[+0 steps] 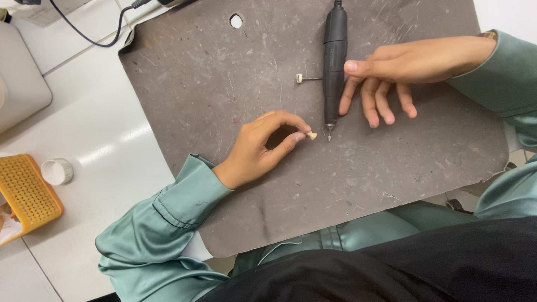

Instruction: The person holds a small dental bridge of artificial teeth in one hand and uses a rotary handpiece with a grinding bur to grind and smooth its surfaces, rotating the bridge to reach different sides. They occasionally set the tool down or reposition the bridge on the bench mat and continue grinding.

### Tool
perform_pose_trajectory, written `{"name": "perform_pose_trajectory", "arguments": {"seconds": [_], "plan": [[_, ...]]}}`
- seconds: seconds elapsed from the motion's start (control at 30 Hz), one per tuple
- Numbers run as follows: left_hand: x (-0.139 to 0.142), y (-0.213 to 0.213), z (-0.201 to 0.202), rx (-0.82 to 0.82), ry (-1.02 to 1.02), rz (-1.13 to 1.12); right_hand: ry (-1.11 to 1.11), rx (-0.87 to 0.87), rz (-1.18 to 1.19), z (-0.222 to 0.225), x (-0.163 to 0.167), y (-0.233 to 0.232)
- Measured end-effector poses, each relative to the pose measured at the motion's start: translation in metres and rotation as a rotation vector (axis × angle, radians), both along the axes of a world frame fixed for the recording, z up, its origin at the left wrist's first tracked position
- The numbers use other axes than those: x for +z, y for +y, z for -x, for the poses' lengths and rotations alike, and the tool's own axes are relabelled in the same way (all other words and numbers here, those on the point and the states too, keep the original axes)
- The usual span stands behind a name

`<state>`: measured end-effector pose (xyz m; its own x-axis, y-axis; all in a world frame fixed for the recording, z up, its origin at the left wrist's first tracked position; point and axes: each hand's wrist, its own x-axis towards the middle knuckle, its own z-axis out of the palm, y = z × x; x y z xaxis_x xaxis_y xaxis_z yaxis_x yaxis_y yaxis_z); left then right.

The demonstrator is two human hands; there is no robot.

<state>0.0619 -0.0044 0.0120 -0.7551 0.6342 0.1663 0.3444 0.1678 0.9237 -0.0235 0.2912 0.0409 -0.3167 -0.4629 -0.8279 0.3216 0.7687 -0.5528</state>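
My left hand (262,146) rests on a scratched grey mat (224,72) and pinches a small cream tooth-shaped piece (311,135) between thumb and forefinger. A black rotary handpiece (334,61) lies on the mat, tip pointing toward me, its burr (329,136) just right of the piece. My right hand (391,75) lies beside the handpiece, fingers spread, thumb and fingertips touching its body without clasping it. A small spare bit (305,79) with a pale head lies left of the handpiece.
A white bench (89,134) surrounds the mat. An orange perforated tray (25,193) and a white round cap (57,171) sit at the left. A black cable (95,33) runs along the top left. A grey device corner (17,78) is at the far left.
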Motion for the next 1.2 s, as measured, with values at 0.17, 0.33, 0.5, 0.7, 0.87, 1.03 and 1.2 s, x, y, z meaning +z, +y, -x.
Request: {"name": "perform_pose_trajectory", "arguments": {"seconds": [0.17,0.33,0.5,0.7,0.87,1.03,1.2], "plan": [[-0.002,-0.001,0.003,-0.055,-0.075,-0.031,0.045,-0.057,-0.04,0.001,0.002,-0.005],[-0.006,0.007,0.0,-0.223,-0.009,0.002,0.109,-0.076,-0.098,-0.007,0.004,-0.013],[-0.006,0.01,-0.001,-0.286,-0.009,-0.044,0.116,-0.094,-0.054,-0.012,0.005,-0.018],[-0.004,0.008,0.0,-0.352,-0.014,-0.096,0.153,-0.126,-0.064,-0.014,0.011,-0.026],[-0.006,0.014,-0.001,-0.422,0.076,-0.067,0.33,-0.073,-0.143,-0.024,0.013,-0.034],[-0.006,0.014,-0.002,-0.417,0.085,-0.056,0.334,-0.081,-0.081,-0.025,0.009,-0.03],[-0.007,0.012,-0.005,-0.207,0.049,-0.099,0.244,-0.154,0.06,-0.019,-0.006,-0.012]]}}
